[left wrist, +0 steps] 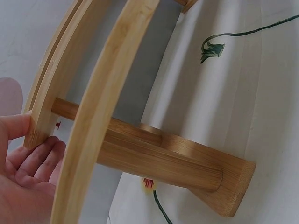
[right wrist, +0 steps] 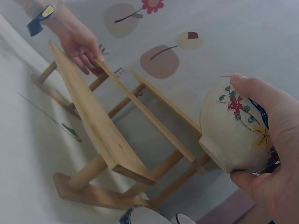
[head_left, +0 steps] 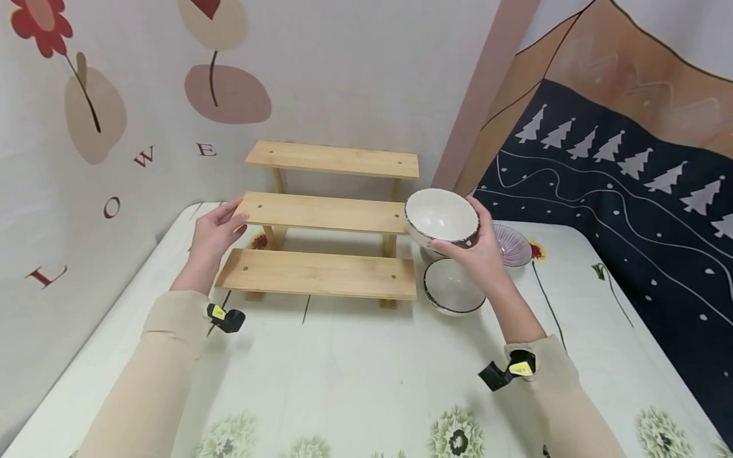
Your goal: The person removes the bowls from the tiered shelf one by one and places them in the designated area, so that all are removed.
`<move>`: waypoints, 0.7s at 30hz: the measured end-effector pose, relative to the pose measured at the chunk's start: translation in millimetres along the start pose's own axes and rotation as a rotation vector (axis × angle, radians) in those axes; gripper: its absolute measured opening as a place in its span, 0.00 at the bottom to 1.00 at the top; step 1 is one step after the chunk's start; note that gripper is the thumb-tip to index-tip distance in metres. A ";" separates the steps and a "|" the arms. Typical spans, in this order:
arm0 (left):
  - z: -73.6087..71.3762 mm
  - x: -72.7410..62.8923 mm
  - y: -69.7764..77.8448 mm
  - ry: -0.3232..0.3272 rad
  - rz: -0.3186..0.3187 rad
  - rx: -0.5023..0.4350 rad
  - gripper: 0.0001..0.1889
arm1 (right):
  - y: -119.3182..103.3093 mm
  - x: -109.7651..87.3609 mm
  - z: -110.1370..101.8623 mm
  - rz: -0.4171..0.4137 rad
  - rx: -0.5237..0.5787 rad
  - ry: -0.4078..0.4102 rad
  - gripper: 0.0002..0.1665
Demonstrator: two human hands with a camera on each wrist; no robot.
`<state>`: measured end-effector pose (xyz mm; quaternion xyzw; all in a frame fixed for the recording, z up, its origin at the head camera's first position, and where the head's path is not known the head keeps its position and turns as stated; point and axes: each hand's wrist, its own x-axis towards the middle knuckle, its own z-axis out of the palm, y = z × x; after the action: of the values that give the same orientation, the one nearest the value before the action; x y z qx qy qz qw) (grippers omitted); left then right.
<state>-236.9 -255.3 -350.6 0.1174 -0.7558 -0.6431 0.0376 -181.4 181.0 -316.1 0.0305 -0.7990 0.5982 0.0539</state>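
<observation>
A three-tier wooden display stand (head_left: 326,213) is set on the table in the middle of the head view. My left hand (head_left: 213,236) grips the left end of its middle board, thumb on one face and fingers under the other, as the left wrist view shows. My right hand (head_left: 478,251) holds a white bowl (head_left: 441,213) with a dark rim, thumb and fingers on opposite sides. It is raised beside the right end of the middle board, mouth up. Red and yellow flowers decorate the bowl's outside (right wrist: 229,121) in the right wrist view.
Below the held bowl, another dark-rimmed bowl (head_left: 455,289) stands on the table, right of the lowest board. A purple ribbed dish (head_left: 513,246) lies behind my right wrist. Printed cloth wall hangings (head_left: 355,76) close off the back and sides of the table (head_left: 343,375).
</observation>
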 end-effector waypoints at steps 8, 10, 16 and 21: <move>0.2 -0.1 1.5 0.007 -0.038 -0.041 0.31 | 9.8 -10.0 -24.7 0.004 -0.017 0.020 0.61; 0.0 0.4 1.5 0.006 -0.042 -0.053 0.31 | 12.1 -12.4 -30.3 -0.006 -0.021 0.029 0.61; 0.1 1.0 1.1 0.004 -0.045 -0.061 0.31 | 18.5 -20.2 -44.1 0.009 0.044 0.048 0.62; 1.1 -0.3 2.0 0.003 -0.041 -0.066 0.31 | 26.3 -25.7 -54.4 0.006 0.054 0.072 0.62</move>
<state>-237.2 -253.9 -348.7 0.1328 -0.7316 -0.6680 0.0294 -156.2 240.2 -329.1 0.0080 -0.7803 0.6202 0.0801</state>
